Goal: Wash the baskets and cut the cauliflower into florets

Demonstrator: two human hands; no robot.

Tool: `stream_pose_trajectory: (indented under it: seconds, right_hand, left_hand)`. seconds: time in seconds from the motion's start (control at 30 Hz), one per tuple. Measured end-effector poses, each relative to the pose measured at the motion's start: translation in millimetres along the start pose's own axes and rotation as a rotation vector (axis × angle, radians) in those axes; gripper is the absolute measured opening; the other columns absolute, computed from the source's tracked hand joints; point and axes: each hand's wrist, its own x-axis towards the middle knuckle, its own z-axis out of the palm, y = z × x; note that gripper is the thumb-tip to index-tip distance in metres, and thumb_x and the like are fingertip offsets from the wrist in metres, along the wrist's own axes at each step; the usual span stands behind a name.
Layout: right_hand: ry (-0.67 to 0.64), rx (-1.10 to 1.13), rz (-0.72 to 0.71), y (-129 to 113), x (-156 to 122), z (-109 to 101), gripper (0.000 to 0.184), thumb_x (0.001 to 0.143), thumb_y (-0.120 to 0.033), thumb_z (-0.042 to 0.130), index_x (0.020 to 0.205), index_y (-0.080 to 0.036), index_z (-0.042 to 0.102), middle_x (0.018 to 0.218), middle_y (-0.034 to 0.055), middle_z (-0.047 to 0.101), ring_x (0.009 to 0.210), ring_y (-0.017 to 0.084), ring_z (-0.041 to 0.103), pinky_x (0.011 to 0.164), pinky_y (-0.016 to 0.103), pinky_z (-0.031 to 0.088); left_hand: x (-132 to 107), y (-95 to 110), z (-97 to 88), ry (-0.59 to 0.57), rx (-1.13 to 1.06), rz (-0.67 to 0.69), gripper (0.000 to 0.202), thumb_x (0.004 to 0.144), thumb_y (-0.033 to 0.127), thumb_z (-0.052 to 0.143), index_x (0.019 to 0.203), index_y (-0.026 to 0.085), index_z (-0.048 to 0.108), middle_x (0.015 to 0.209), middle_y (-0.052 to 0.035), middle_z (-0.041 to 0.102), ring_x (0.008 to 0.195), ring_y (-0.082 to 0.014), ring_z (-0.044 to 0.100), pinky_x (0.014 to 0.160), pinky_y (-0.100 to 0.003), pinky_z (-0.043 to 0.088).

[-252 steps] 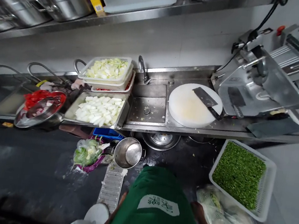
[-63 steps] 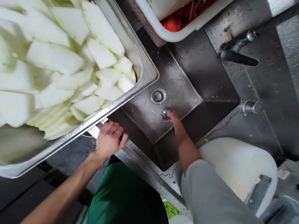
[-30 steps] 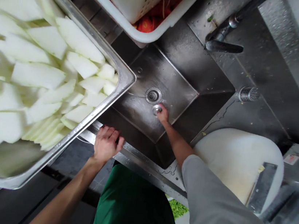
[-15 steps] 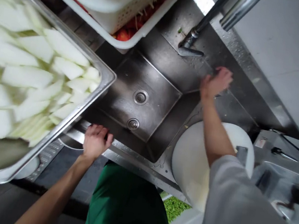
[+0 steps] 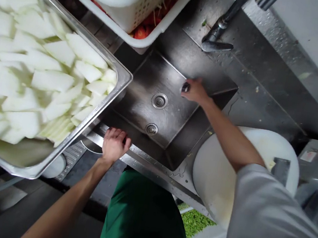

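Head view: the right hand (image 5: 194,90) is over the far side of the steel sink (image 5: 174,111), fingers closed round a small dark, shiny piece (image 5: 185,87); they cover most of it, so I can't tell what it is, or whether it touches the metal below; left hand (image 5: 115,144) has its fingers curled over the front edge (image 5: 152,169) of the sink counter, right by the corner of a big steel tray (image 5: 22,152) loaded with pale cut veg (image 5: 46,81); down on the sink floor there's a round drain (image 5: 159,101) and, nearer the person, a smaller ringed metal disc (image 5: 151,129), the two sitting apart; stacked white baskets (image 5: 141,43) with something red inside stand past the tray; tap (image 5: 217,33) is behind the sink; round white chopping board (image 5: 216,173) is to the right, partly behind the grey sleeve (image 5: 270,211)
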Motion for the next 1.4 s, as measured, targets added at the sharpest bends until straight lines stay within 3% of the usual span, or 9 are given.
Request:
stream_pose_trajectory:
  seconds: [0.13,0.23,0.33,0.43,0.6,0.7,0.83,1.03,1.4]
  right_hand:
    - [-0.256,0.148,-0.026,-78,4,92,0.058,0.089,-0.037,0.083,0.139,-0.016,0.063,0.135,0.0165,0.06,0.11,0.025,0.065,0.099,0.04,0.053]
    - [-0.273,0.089,-0.086,-89,-7,149,0.048,0.095,-0.038,0.074,0.135,-0.014,0.066,0.137,0.0197,0.061,0.128,0.034,0.055,0.109,0.047,0.048]
    - [-0.181,0.039,-0.095,-83,-24,180,0.058,0.096,-0.037,0.071,0.147,-0.016,0.057,0.159,0.0226,0.042,0.141,0.04,0.04,0.114,0.057,0.04]
    - [-0.14,0.018,-0.154,-85,-56,188,0.059,0.102,-0.035,0.058,0.157,-0.014,0.047,0.167,0.0237,0.029,0.144,0.04,0.036,0.117,0.059,0.034]
    - [-0.461,-0.076,-0.706,-98,-141,194,0.054,0.1,-0.033,0.059,0.153,-0.028,0.055,0.166,0.017,0.035,0.146,0.042,0.035,0.115,0.062,0.034]
    - [-0.536,-0.142,-0.788,-96,-161,198,0.054,0.099,-0.022,0.056,0.152,-0.034,0.057,0.168,0.015,0.032,0.148,0.042,0.033,0.113,0.06,0.037]
    - [-0.348,-0.064,-0.571,-95,-117,188,0.064,0.098,-0.032,0.061,0.161,-0.03,0.047,0.169,0.0181,0.029,0.145,0.042,0.035,0.114,0.056,0.038]
    - [-0.075,0.0,-0.262,-103,-28,192,0.074,0.105,-0.052,0.045,0.169,-0.02,0.029,0.176,0.0175,0.016,0.16,0.046,0.006,0.124,0.07,0.013]
    - [-0.041,-0.006,-0.247,-98,-42,224,0.073,0.105,-0.05,0.046,0.169,-0.017,0.03,0.175,0.0189,0.021,0.162,0.041,0.01,0.127,0.068,0.01]
  left_hand:
    - [-1,1,-0.6,-0.011,0.011,-0.001,0.018,0.091,0.024,0.056,0.081,0.02,0.071,0.083,-0.0123,0.072,0.085,-0.0313,0.061,0.085,-0.047,0.046]
    - [-3,0,0.5,-0.017,0.007,-0.009,0.017,0.091,0.024,0.056,0.081,0.02,0.07,0.082,-0.011,0.071,0.084,-0.03,0.06,0.086,-0.046,0.047]
    - [-3,-1,1.7,-0.025,-0.004,-0.024,0.016,0.091,0.023,0.057,0.082,0.02,0.07,0.083,-0.0102,0.072,0.086,-0.0296,0.061,0.089,-0.046,0.047]
    - [-3,-2,1.3,-0.029,-0.032,-0.039,0.015,0.09,0.022,0.058,0.082,0.02,0.07,0.083,-0.0101,0.072,0.086,-0.0295,0.062,0.088,-0.046,0.047]
    - [-2,0,-0.9,-0.048,-0.018,-0.04,0.015,0.09,0.023,0.058,0.082,0.02,0.071,0.083,-0.0102,0.071,0.086,-0.0301,0.061,0.088,-0.047,0.048]
    - [-2,0,-0.9,-0.031,0.002,-0.024,0.017,0.092,0.024,0.057,0.082,0.02,0.07,0.082,-0.0102,0.071,0.085,-0.0298,0.061,0.088,-0.047,0.048]
    - [-4,-1,0.2,-0.031,-0.013,-0.026,0.017,0.092,0.025,0.057,0.083,0.021,0.071,0.082,-0.0104,0.071,0.084,-0.0299,0.061,0.086,-0.047,0.048]
    - [-3,-1,0.2,-0.009,0.017,-0.005,0.016,0.092,0.024,0.058,0.084,0.021,0.071,0.082,-0.0092,0.072,0.083,-0.0288,0.061,0.085,-0.046,0.049]
    - [-4,-1,-0.9,-0.02,-0.005,-0.019,0.015,0.091,0.023,0.059,0.081,0.022,0.07,0.079,-0.0088,0.069,0.083,-0.0289,0.061,0.082,-0.046,0.049]
